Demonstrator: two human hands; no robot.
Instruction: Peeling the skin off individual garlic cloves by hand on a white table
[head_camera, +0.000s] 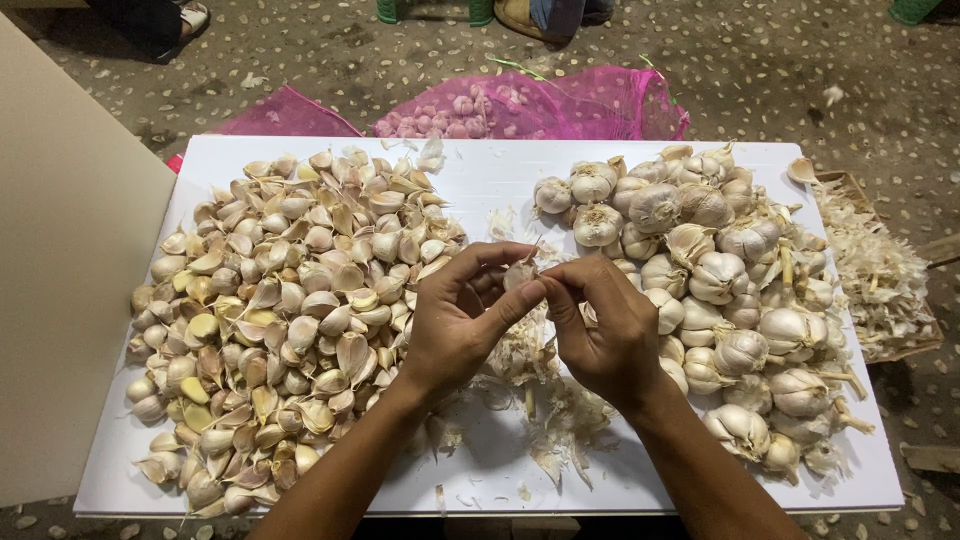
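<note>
A heap of separated garlic cloves (280, 310) covers the white board's (480, 170) left side. The left hand (455, 320) and right hand (600, 325) pinch one garlic piece (520, 272) together above the papery skins (535, 400); which way it points cannot be told. Whole garlic bulbs (720, 290) are piled on the right.

Two bare forearms, no sleeves, left grip (455, 320), right grip (605, 330)

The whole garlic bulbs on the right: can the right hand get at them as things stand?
Probably yes. The right hand lies right beside the pile of whole garlic bulbs with nothing between them, but its fingers are pinching a garlic piece together with the left hand.
</note>
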